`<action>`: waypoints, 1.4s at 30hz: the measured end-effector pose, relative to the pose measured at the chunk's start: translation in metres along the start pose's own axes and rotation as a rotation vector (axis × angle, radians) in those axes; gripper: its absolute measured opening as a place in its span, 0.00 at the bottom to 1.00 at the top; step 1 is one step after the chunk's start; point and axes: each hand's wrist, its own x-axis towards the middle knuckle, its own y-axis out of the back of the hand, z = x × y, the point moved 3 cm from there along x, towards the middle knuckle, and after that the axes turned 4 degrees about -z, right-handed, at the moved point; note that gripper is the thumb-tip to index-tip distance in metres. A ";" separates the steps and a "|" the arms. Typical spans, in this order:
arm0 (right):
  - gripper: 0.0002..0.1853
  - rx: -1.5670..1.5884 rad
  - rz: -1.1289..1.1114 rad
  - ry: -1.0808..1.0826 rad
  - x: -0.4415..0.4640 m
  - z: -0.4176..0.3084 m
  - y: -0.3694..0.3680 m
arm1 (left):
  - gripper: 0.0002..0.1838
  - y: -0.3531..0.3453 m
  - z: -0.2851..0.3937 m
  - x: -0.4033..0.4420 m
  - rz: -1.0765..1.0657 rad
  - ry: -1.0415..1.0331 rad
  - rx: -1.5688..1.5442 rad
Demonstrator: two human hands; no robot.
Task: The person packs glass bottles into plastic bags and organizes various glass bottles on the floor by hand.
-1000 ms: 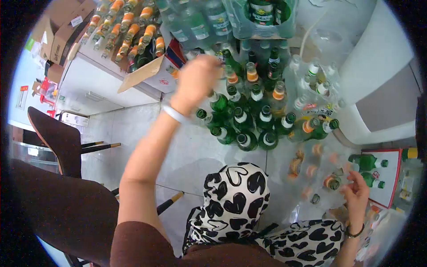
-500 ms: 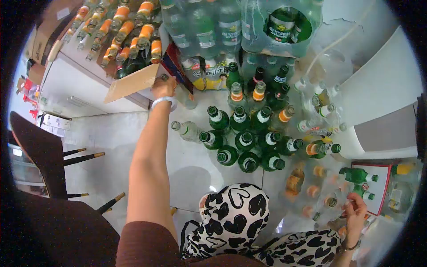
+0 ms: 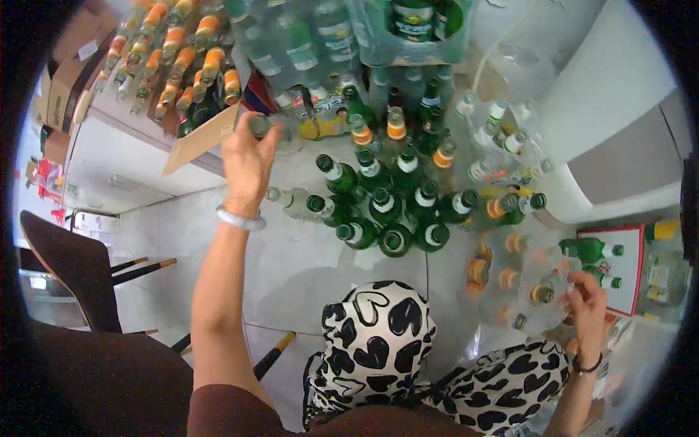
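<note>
My left hand [image 3: 246, 156] is closed round the neck of a clear glass bottle [image 3: 285, 137], whose open mouth points up at me. The bottle stands out beside the cardboard flap of a box and its lower part blurs into the background. At the right, my right hand [image 3: 588, 302] pinches the edge of a clear plastic bag [image 3: 531, 309] with several orange-labelled clear bottles inside. Between my hands, a cluster of green glass bottles [image 3: 384, 205] stands upright on the floor. One clear bottle [image 3: 293, 203] leans or lies at the cluster's left edge.
An open carton [image 3: 200, 142] holds several orange-labelled bottles at the upper left. Shrink-wrapped bottle packs [image 3: 349, 54] are stacked behind. Another bag of clear bottles [image 3: 502, 138] sits by a white appliance [image 3: 619, 146]. A brown chair [image 3: 73, 269] stands at the left.
My left hand has shifted left and come up nearer the camera with the clear bottle in its grip. My right hand stays at the plastic bag. The view has tilted slightly.
</note>
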 end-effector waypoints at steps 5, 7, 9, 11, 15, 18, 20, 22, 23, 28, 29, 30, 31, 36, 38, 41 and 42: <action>0.17 -0.152 0.073 0.232 -0.002 0.005 0.008 | 0.11 0.073 0.055 -0.003 -0.010 -0.117 -0.354; 0.15 -0.237 0.143 0.307 -0.003 0.009 0.017 | 0.13 0.113 0.092 0.007 -0.025 -0.066 -0.251; 0.14 -0.207 0.209 0.322 -0.008 0.020 0.026 | 0.18 0.141 0.123 0.017 -0.072 -0.059 -0.192; 0.11 -0.113 0.092 0.222 -0.005 0.025 0.028 | 0.19 0.142 0.157 0.016 -0.112 -0.144 -0.322; 0.11 -0.316 -0.158 0.320 -0.010 0.023 0.019 | 0.21 0.115 0.223 0.000 -0.301 -0.250 -0.556; 0.09 -0.520 -0.313 0.508 -0.016 0.018 -0.002 | 0.23 0.085 0.266 -0.011 -0.510 -0.280 -0.715; 0.07 -0.825 -0.348 0.465 -0.019 0.022 -0.011 | 0.24 0.063 0.293 -0.022 -0.651 -0.297 -0.808; 0.06 -0.935 -0.389 0.445 -0.020 0.026 -0.015 | 0.25 0.048 0.321 -0.034 -0.708 -0.276 -0.843; 0.05 -1.044 -0.427 0.406 -0.021 0.031 -0.018 | 0.25 0.040 0.335 -0.043 -0.706 -0.239 -0.835; 0.04 -0.944 -0.447 0.467 -0.035 0.044 -0.008 | 0.20 0.015 0.383 -0.073 -0.693 -0.131 -0.743; 0.03 -0.880 -0.402 0.539 -0.037 0.048 -0.006 | 0.20 0.011 0.385 -0.074 -0.717 -0.127 -0.731; 0.03 -0.880 -0.403 0.538 -0.037 0.051 -0.005 | 0.19 0.008 0.387 -0.075 -0.740 -0.123 -0.718; 0.03 -0.879 -0.445 0.487 -0.035 0.055 -0.006 | 0.19 0.006 0.388 -0.076 -0.736 -0.125 -0.718; 0.06 -0.599 -0.419 0.583 -0.022 0.073 -0.001 | 0.18 -0.003 0.383 -0.069 -0.757 -0.141 -0.733; 0.11 -0.293 -0.517 0.456 -0.021 0.060 0.007 | 0.18 -0.005 0.377 -0.070 -0.706 -0.075 -0.768; 0.16 -0.069 -0.527 0.180 -0.017 0.065 0.006 | 0.18 -0.007 0.364 -0.071 -0.708 0.010 -0.747; 0.16 -0.064 -0.523 0.177 -0.017 0.063 0.005 | 0.18 -0.008 0.362 -0.072 -0.714 0.006 -0.747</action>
